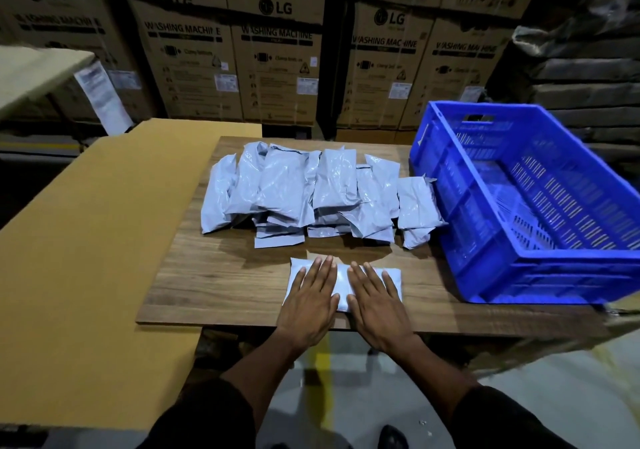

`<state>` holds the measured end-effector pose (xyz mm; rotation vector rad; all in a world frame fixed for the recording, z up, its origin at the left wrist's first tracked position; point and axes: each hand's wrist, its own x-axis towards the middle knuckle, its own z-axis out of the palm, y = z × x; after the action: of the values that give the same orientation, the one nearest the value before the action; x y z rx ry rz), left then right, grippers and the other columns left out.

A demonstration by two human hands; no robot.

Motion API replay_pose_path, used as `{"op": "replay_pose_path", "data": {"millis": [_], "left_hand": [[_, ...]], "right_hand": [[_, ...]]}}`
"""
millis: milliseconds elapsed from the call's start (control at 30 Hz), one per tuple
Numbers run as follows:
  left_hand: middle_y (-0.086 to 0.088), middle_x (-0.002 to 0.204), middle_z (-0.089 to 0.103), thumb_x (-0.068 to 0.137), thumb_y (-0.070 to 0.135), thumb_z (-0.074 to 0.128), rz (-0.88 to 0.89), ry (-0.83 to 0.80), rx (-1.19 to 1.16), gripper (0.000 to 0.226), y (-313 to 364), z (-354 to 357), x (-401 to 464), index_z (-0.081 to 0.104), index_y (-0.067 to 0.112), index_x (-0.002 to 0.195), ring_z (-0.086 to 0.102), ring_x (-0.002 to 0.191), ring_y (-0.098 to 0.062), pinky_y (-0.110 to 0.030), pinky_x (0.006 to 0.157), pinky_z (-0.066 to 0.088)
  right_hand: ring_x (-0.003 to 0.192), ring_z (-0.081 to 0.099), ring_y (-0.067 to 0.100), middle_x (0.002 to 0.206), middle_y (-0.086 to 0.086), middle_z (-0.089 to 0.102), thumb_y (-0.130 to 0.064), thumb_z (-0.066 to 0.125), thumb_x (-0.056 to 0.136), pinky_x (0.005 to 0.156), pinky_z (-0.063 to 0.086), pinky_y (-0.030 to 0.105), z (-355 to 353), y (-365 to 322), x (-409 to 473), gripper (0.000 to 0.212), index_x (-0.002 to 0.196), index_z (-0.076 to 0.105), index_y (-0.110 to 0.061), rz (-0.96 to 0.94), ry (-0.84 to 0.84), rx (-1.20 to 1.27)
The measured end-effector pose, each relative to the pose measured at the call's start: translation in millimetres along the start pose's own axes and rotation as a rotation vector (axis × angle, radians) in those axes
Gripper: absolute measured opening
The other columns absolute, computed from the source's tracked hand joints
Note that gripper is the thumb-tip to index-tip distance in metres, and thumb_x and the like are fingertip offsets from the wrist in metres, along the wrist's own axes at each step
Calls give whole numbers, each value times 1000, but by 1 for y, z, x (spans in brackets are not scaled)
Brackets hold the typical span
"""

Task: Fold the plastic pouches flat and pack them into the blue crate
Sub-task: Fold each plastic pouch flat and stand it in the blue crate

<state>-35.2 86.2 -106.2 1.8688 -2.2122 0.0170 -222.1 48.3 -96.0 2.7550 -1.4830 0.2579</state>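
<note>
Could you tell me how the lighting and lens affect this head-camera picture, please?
Head view: dim warehouse light, brightest on the pouch pile and the pouch under both flat hands, left hand, right hand; wide-angle bending tilts the blue crate and curves the cartons; corners darken and blur.

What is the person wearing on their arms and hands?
The left hand and right hand are bare: no gloves, rings or watch show. Both forearms are uncovered too. Dark sleeves, black or close to it, are pushed up near the elbows. They look plain, with no markings visible.
</note>
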Motion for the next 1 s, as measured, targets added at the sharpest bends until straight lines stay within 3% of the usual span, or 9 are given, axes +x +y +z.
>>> {"op": "replay_pose_path", "data": {"millis": [233,400,600,1000], "left_hand": [[-1,171,8,105,41,19,-24,-63,0,63,1,2,-1,18,14,163,6,157,-19,-44,126,9],[-2,168,24,104,42,28,-38,-59,32,62,2,1,-2,34,14,159,23,154,-23,-46,120,13],[-2,170,18,106,43,23,-55,-79,30,62,1,5,-3,28,15,160,17,156,-22,-48,122,11],[-3,168,25,105,42,23,-51,-77,22,61,2,4,-4,33,15,158,22,155,-25,-50,121,15]], "right_hand": [[154,12,16,166,-3,17,-42,20,105,121,11,44,2,3,-1,59,159,24,-19,-11,-33,22],[154,11,15,166,-4,17,-43,18,105,121,10,44,4,4,-1,59,158,25,-20,-9,-38,33],[153,17,16,165,-4,23,-43,21,105,120,12,45,5,3,-1,57,156,31,-20,5,-31,39],[150,26,18,162,-3,30,-42,25,105,118,16,45,4,3,-1,55,153,39,-19,-1,-20,15]]}}
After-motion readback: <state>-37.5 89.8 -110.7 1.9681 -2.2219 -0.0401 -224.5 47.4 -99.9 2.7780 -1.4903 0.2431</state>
